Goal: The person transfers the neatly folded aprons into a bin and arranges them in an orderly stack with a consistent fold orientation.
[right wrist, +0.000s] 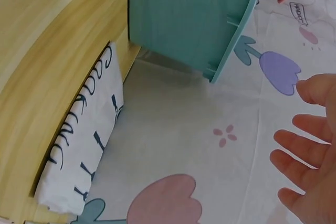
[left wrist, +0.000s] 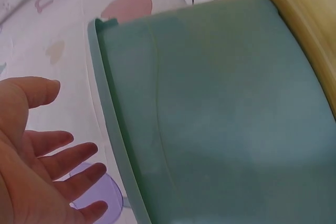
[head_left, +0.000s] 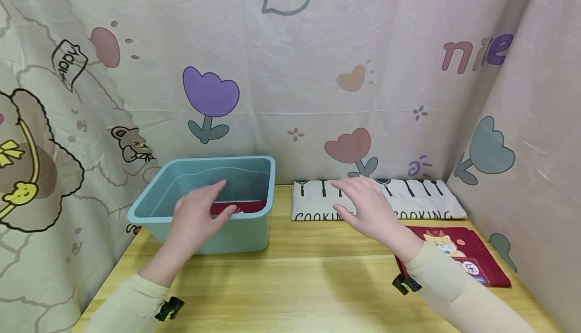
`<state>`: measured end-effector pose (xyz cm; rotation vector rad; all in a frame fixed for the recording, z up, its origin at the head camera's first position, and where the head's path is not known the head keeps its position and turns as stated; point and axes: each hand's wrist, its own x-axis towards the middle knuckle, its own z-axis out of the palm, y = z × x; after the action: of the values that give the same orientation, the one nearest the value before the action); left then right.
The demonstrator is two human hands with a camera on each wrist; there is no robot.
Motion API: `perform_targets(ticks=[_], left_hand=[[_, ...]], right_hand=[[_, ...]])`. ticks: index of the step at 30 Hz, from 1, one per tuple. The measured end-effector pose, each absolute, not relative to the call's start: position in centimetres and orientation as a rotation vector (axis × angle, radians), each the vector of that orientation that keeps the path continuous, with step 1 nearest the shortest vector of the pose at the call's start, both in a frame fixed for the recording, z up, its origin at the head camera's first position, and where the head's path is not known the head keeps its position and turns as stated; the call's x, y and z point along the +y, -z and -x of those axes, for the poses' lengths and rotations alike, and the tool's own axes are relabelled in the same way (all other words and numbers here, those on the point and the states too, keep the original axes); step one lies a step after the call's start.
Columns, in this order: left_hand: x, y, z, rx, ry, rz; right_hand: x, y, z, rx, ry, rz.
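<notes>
Over the near rim of the teal bin (head_left: 245, 237) at the table's (head_left: 295, 277) far left, the left hand (head_left: 197, 217) hovers with fingers spread, holding nothing and half hiding a red cloth (head_left: 247, 206) inside. Right hand (head_left: 367, 207), equally open and empty, floats above the folded white cloth (head_left: 408, 199), covering part of its lettering.

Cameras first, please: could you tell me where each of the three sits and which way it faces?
Head: worn high, looking forward and down at the wooden table; both forearms, left hand and right hand show.
Left wrist: beside the open left hand, facing the teal bin.
Right wrist: beside the open right hand, facing the folded white cloth and curtain.
All three share the teal bin.
</notes>
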<state>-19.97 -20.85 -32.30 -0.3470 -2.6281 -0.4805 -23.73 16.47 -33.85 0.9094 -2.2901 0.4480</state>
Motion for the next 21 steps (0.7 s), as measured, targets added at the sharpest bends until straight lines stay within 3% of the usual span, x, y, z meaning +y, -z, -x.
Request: perform_targets(ticks=[21], left_hand=[[-15.5,34.9,18.8,-2.411,0.356,0.657]], right_hand=[[22.3,36.8,22.2,-2.335,-0.446,-0.771]])
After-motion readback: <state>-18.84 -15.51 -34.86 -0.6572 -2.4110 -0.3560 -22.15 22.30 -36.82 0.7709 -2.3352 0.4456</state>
